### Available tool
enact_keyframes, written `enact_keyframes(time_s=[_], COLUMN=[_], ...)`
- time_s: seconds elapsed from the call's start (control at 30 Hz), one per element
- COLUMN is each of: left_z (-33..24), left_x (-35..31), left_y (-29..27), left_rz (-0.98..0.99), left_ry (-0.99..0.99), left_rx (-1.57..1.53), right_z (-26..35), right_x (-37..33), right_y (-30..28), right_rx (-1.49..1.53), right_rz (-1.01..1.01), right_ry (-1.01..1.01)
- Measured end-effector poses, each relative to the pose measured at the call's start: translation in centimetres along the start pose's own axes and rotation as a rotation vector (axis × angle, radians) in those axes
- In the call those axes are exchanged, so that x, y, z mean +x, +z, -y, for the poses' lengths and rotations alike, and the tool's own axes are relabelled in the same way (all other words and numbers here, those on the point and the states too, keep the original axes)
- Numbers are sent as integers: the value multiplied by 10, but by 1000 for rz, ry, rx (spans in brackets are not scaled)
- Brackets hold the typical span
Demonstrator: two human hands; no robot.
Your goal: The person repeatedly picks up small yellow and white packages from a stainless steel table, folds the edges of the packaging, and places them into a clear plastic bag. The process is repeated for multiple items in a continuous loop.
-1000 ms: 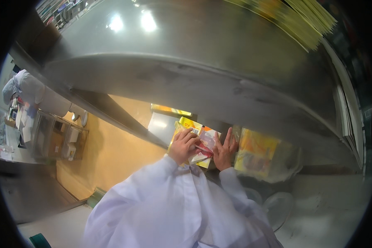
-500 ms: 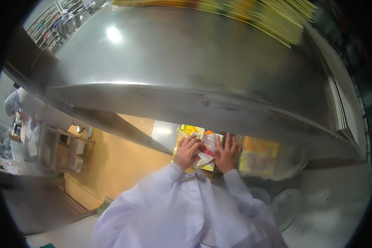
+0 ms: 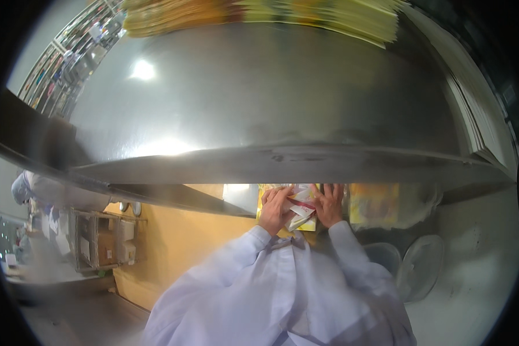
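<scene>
Below the edge of a metal shelf, my left hand [image 3: 275, 210] has its fingers bent over a white packet with a red band [image 3: 301, 211]. Under that packet lies a flat yellow printed package [image 3: 310, 224]. My right hand [image 3: 330, 206] rests at the packet's right side, fingers stretched and apart, thumb toward the red band. The shelf edge cuts off the far part of the package and comes close to the fingertips. A stack of yellow and orange printed sheets or pouches [image 3: 323, 16] lies on top of the shelf.
The broad metal shelf [image 3: 259, 86] stands between me and the stack. Right of my hands is a clear plastic bag with yellow printed contents [image 3: 375, 203]; round clear lids or tubs [image 3: 424, 268] lie nearer. Far left, a person in white [image 3: 55, 189] is by a cart [image 3: 104, 239].
My view has tilted, so the shelf edge sits lower and hides more beyond my hands. Both hands stay at the packet, with little change in grip.
</scene>
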State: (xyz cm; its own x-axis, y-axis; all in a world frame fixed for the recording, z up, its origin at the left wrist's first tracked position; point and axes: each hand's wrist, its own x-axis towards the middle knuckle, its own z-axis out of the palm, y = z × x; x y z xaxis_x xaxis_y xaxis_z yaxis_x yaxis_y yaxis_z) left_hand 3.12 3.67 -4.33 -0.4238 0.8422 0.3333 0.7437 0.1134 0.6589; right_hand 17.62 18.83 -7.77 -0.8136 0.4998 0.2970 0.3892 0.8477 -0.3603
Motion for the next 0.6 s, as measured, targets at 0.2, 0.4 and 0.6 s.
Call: enact_keyframes(time_s=[0.2, 0.4, 0.6], left_z=[9, 16, 18], left_x=[1, 6, 5], left_y=[1, 5, 6], left_rz=[85, 134, 67], left_ry=[91, 57, 34], left_rx=[93, 116, -99], right_z=[-3, 14, 2], right_x=[0, -9, -3], right_y=[11, 12, 3], right_rx=[49, 234, -90], right_rz=[-3, 16, 88], right_ry=[66, -59, 165])
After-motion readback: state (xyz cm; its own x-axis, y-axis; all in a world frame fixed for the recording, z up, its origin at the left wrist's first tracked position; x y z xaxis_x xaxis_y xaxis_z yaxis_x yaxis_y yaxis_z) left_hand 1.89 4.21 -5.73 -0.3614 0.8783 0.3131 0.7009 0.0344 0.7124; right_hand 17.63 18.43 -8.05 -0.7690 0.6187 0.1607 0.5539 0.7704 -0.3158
